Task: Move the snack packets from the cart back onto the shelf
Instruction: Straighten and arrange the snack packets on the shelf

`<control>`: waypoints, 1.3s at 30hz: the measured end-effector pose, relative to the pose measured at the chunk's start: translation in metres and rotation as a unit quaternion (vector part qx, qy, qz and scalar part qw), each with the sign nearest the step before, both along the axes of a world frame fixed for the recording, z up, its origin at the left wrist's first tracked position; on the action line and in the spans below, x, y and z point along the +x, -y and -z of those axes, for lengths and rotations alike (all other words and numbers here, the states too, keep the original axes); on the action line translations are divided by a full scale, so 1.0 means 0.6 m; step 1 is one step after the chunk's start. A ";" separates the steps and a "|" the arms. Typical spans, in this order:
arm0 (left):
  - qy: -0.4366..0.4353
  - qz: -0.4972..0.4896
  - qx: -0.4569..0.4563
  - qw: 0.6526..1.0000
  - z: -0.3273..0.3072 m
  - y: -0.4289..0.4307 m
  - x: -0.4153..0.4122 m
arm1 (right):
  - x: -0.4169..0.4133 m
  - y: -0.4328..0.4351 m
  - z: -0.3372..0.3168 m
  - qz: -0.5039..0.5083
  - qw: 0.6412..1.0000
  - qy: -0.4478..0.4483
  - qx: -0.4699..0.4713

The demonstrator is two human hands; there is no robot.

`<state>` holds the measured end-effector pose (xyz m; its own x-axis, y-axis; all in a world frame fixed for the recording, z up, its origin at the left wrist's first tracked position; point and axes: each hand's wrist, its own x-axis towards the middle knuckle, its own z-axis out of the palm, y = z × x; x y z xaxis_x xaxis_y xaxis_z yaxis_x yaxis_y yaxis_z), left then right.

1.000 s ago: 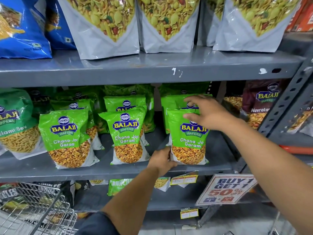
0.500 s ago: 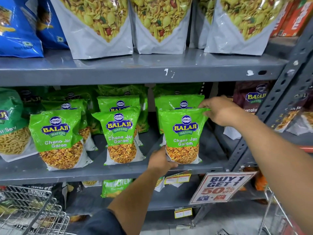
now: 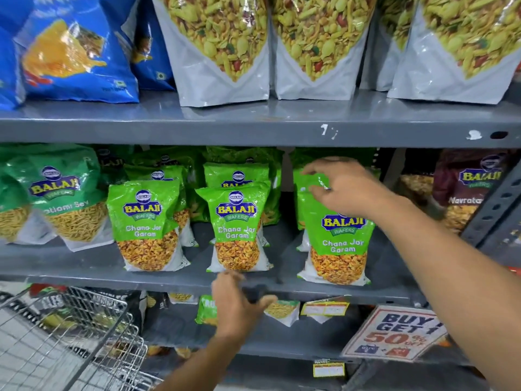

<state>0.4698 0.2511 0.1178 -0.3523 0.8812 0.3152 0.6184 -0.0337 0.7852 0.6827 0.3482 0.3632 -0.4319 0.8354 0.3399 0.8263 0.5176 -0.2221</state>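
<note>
Three green Chana Jor Garam packets stand upright at the front of the grey middle shelf (image 3: pixel 84 263): a left one (image 3: pixel 146 221), a middle one (image 3: pixel 236 227) and a right one (image 3: pixel 341 244), with more rows behind. My right hand (image 3: pixel 341 187) is over the top of the right packet, thumb and forefinger pinching its top edge. My left hand (image 3: pixel 236 303) hangs just below the shelf's front edge under the middle packet, fingers apart and blurred, holding nothing. The wire cart (image 3: pixel 70 334) is at the bottom left; I cannot make out what lies in it.
Sev packets (image 3: pixel 64 198) stand left of the green row and a maroon packet (image 3: pixel 468 190) to the right. Large white mix bags (image 3: pixel 225 46) and blue bags (image 3: pixel 73 49) fill the top shelf. A "Buy 1 Get 1" sign (image 3: pixel 394 334) hangs at the lower right beside the slotted upright (image 3: pixel 496 204).
My left hand has let go of the right packet's lower corner and dropped leftward below the shelf edge. My right hand slid from the packet's top right corner to its top left.
</note>
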 end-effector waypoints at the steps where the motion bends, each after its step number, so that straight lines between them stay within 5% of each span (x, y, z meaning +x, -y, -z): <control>1: -0.007 -0.030 0.021 0.999 0.000 -0.001 -0.030 | -0.024 -0.002 0.003 -0.024 1.000 -0.011 0.009; 6: 0.066 0.090 -0.087 0.990 -0.055 -0.065 -0.114 | -0.132 -0.046 0.026 -0.030 0.998 0.032 -0.040; 9: 0.044 0.108 -0.141 0.983 -0.059 -0.089 -0.127 | -0.157 -0.068 0.044 0.006 0.990 0.113 -0.082; 14: 0.062 0.122 -0.156 0.978 -0.053 -0.096 -0.140 | -0.177 -0.090 0.054 0.007 0.986 0.128 -0.106; 22: 0.057 0.146 -0.150 0.976 -0.052 -0.095 -0.153 | -0.163 -0.058 0.061 0.117 0.984 0.135 0.023; 32: 0.053 0.153 -0.134 0.978 -0.035 -0.100 -0.157 | -0.328 -0.057 0.039 -0.040 0.996 0.064 -0.046; 34: 0.046 0.153 -0.135 0.978 -0.036 -0.100 -0.158 | -0.339 -0.057 0.043 -0.026 0.999 0.035 -0.021; 39: 0.033 0.153 -0.148 0.977 -0.036 -0.106 -0.159 | -0.333 -0.054 0.066 0.039 0.984 0.127 0.119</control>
